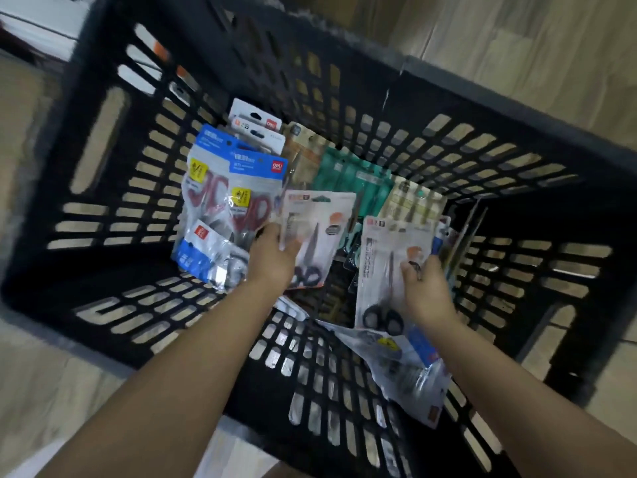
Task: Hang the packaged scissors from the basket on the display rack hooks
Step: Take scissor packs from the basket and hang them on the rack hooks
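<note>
With each hand (272, 257) (425, 284) seemingly pinching 1 pack (315, 232) (389, 267) at mid-frame, we should lift both straight up, clear of the basket (482, 98) walls, keeping hang-holes free.

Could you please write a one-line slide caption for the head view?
Both hands reach into the black basket, left hand and right hand each gripping a scissors pack.

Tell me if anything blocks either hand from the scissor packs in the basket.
Nothing does. The left hand already grips one scissor pack, and the right hand grips another pack, both inside the basket. No rack is in view.
</note>
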